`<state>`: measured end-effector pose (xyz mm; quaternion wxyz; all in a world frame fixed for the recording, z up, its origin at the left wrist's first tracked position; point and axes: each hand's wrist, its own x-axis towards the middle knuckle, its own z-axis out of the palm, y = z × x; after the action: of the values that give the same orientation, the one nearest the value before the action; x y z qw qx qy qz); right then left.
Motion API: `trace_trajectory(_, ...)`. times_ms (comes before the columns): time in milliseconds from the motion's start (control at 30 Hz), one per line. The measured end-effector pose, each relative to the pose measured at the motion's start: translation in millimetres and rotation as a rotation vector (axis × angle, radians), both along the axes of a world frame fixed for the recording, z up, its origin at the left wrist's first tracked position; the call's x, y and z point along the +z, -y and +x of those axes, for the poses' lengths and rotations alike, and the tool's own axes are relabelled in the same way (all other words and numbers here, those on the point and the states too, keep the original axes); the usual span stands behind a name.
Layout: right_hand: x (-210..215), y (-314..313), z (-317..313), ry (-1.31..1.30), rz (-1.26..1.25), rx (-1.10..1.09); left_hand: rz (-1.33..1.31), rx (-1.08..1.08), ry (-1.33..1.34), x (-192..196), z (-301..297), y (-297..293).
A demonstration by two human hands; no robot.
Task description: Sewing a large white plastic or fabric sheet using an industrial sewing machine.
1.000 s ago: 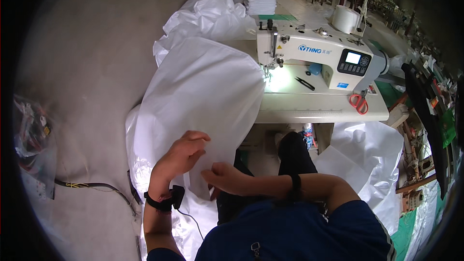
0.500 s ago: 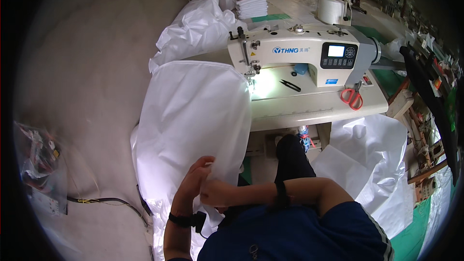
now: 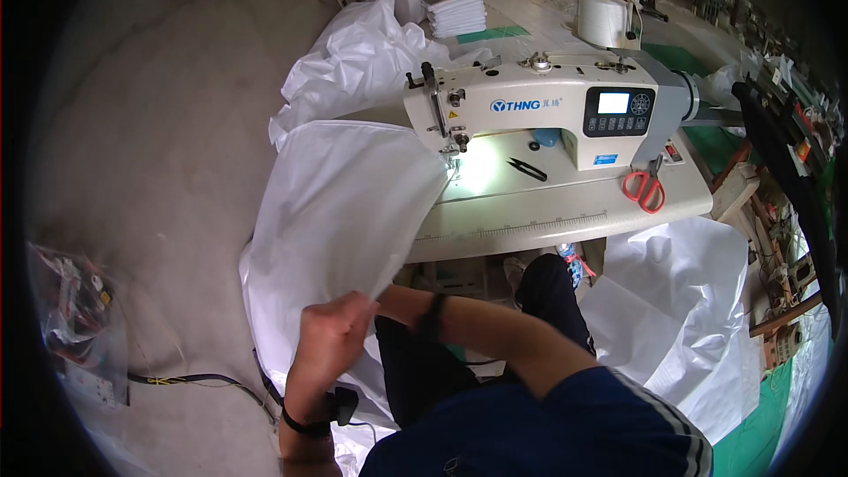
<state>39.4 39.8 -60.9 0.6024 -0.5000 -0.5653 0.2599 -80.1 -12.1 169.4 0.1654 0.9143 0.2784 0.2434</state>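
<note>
A large white plastic-like sheet (image 3: 327,203) hangs from the sewing machine's (image 3: 530,106) needle area toward me, with one edge under the presser foot (image 3: 455,168). My left hand (image 3: 337,329) is closed in a fist on the sheet's near right edge, the fabric bunched at its fingers. My right hand (image 3: 391,300) reaches across from the right to the same edge, close against the left one. Its fingers are hidden behind the sheet and my left hand. Between my hands and the needle the edge runs fairly straight.
Black thread snips (image 3: 527,170) and red-handled scissors (image 3: 645,192) lie on the machine table (image 3: 530,221). White sheeting (image 3: 680,300) drapes at the right, and more is heaped (image 3: 353,53) behind the machine. A cable (image 3: 203,379) crosses the floor at left.
My left hand has shifted slightly left and closed on the sheet's edge. My right hand has moved up, partly behind the sheet. The sheet's right edge has swung left, baring more table.
</note>
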Motion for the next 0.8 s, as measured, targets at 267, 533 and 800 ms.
trace_trajectory(267,14,37,24,-0.492,-0.35,0.168,0.034,-0.143,-0.352,-55,-17,15)
trace_trajectory(533,71,53,95,-0.722,-0.543,-0.086,-0.335,-0.045,-0.01,-60,-27,5)
trace_trajectory(800,83,-19,184,0.29,-0.569,-0.553,-0.606,-0.214,-0.077,-83,7,42)
